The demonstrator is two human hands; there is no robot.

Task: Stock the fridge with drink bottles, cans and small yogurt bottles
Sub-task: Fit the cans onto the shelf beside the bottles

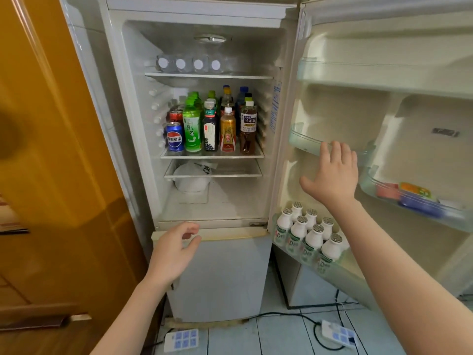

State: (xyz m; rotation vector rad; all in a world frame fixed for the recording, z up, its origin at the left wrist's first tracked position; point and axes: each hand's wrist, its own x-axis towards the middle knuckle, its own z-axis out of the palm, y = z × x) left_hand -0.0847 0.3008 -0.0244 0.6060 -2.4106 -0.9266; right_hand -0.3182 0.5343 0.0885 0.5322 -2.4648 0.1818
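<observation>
Left hand (176, 249), loosely curled and empty, hovers left of the fridge door (332, 111); right hand (332, 175), spread and empty, should shut it gently.

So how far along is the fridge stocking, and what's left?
Looks nearly done: bottles and cans fill the middle shelf, yogurt bottles pack the lowest door rack. In hand: nothing; left hand loosely curled, right hand open by the door. Left: no unstocked drinks visible, probably just closing up.
</observation>
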